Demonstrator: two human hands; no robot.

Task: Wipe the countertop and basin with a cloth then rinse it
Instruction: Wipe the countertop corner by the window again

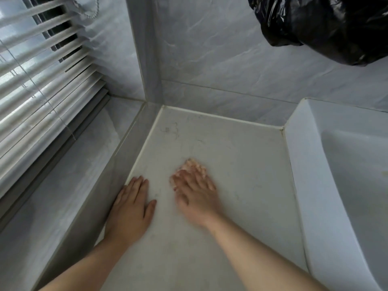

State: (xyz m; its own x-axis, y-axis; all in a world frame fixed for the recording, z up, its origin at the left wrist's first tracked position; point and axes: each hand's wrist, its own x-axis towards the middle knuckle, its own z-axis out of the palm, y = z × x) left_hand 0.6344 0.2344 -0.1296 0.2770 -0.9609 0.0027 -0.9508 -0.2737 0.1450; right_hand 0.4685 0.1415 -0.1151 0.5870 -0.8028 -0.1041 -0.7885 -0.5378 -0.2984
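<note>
1. Two hands are left of the basin [346,175]. The right hand [195,196] presses a pinkish cloth [194,165] onto the countertop [241,164], fingers slightly spread and blurred.
2. Farther from the basin, the left hand [131,208] lies flat, fingers straight and together.
3. Dark marks [171,130] show in the corner well left of the basin, so the counter looks part-wiped. The basin and rinse are not yet done.

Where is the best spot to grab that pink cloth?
Probably the crumpled pink edge of the cloth that pokes out past the fingers of the right hand. The rest lies pressed against the countertop under that hand, so come down from above on the far side and pinch that edge.
</note>
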